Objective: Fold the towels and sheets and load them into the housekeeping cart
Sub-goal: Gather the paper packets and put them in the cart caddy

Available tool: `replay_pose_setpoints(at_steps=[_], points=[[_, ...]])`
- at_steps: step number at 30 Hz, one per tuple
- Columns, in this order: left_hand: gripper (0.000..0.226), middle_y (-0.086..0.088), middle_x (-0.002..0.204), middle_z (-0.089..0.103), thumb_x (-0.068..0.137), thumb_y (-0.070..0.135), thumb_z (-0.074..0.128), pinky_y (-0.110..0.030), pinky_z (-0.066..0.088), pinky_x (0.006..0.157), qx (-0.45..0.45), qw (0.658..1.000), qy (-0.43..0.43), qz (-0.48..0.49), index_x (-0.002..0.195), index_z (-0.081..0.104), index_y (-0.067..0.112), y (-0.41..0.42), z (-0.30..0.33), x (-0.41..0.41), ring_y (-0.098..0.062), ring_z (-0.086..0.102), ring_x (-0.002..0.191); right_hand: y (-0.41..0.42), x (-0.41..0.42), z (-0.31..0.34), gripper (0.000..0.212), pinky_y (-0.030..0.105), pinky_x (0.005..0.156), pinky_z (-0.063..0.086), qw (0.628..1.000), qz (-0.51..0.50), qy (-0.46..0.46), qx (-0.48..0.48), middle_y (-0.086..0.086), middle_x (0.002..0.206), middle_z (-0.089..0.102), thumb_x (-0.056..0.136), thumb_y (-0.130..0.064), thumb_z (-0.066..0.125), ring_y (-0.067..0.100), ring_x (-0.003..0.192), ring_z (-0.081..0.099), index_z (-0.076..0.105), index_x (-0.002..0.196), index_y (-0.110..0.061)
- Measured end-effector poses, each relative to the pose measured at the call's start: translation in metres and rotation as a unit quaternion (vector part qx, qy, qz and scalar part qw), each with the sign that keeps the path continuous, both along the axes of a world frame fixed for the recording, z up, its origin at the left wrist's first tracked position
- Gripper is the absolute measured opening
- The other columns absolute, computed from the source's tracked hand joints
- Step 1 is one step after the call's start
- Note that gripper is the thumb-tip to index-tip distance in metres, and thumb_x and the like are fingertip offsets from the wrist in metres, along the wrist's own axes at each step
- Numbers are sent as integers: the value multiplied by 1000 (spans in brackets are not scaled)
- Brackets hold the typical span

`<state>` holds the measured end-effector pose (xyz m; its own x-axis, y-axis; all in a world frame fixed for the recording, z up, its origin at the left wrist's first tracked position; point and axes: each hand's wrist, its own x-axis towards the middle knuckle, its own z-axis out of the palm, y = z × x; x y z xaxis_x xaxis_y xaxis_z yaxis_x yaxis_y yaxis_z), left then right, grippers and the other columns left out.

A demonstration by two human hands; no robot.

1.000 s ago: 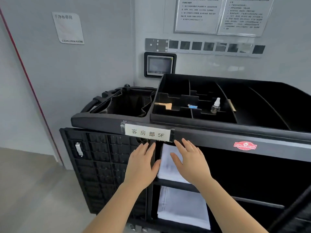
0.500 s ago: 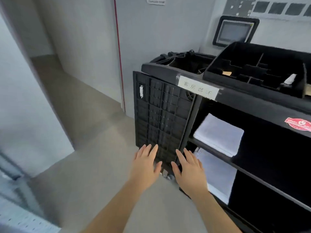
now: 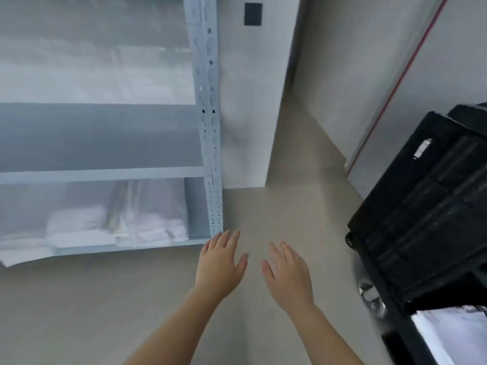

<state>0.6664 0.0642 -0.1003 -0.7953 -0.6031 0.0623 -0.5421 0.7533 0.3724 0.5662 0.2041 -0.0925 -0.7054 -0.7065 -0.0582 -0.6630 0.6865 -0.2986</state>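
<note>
Now both the left hand [image 3: 220,264] and the right hand [image 3: 287,275] are open and empty above the floor, while the soft, light linen [image 3: 113,227] on the low shelf [image 3: 126,248] probably needs lifting from underneath, with both palms.

place: hotel linen room | signs: metal shelving [image 3: 210,127] with bagged linens [image 3: 118,227] (blurred), housekeeping cart [image 3: 427,206]

Two bare forearms, no sleeves, left hand [image 3: 220,263], right hand [image 3: 288,275], no rings or watch
</note>
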Motion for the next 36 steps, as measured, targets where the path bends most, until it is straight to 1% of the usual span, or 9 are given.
replay_pose_setpoints(at_steps=[3,6,8,11,15,18,24,30,36], points=[[64,5,158,25,96,54,33,-33,12,118,11,996,4,91,153,17,29,-41,-1,63,-16,15,147,-63,41,-2,54,33,114,17,997,82,-5,1,2,158,22,100,-48,28,16,145,16,25,150,-29],[64,5,158,24,96,53,35,-32,14,118,20,985,10,172,153,17,28,-80,-3,129,-16,15,147,-125,88,-3,54,33,113,19,988,155,-8,-5,3,157,25,100,-49,30,17,144,21,28,149,-28],[64,5,157,26,97,52,36,-32,14,117,17,975,9,220,153,18,27,-106,-6,173,-15,17,146,-165,123,-4,54,34,113,21,980,200,-11,-8,5,156,28,100,-48,32,18,143,23,32,148,-26],[63,6,155,30,97,51,37,-32,17,115,18,958,11,285,152,21,26,-143,-12,240,-15,21,144,-223,179,-10,53,37,114,22,968,251,-16,-17,5,155,30,99,-47,36,21,142,26,36,147,-25],[63,6,155,31,96,53,35,-32,18,115,25,936,7,352,152,21,27,-196,-20,330,-15,22,144,-301,261,-17,53,37,115,20,951,308,-21,-10,3,157,26,100,-46,34,18,144,22,31,148,-26],[63,5,154,32,96,52,35,-31,17,115,25,922,5,387,152,21,26,-238,-22,394,-15,23,144,-357,320,-17,53,36,114,19,939,343,-19,-3,3,158,24,100,-46,32,19,144,22,30,149,-27],[62,4,151,37,96,50,38,-33,22,113,14,893,16,450,151,25,23,-313,-11,497,-17,26,142,-449,410,-10,52,35,113,22,923,384,-11,-18,5,155,30,99,-47,33,21,142,27,36,146,-25],[63,5,151,37,96,49,40,-33,21,114,30,868,40,494,151,24,24,-379,-11,554,-17,26,141,-530,465,-12,49,39,109,29,910,414,-5,-18,8,152,35,98,-43,39,26,137,35,43,143,-22],[63,3,150,38,95,48,42,-35,23,113,38,857,42,512,151,24,24,-466,-21,591,-18,28,140,-625,501,-28,47,38,108,31,900,436,-4,-16,8,152,35,99,-41,41,25,135,37,45,141,-22]])
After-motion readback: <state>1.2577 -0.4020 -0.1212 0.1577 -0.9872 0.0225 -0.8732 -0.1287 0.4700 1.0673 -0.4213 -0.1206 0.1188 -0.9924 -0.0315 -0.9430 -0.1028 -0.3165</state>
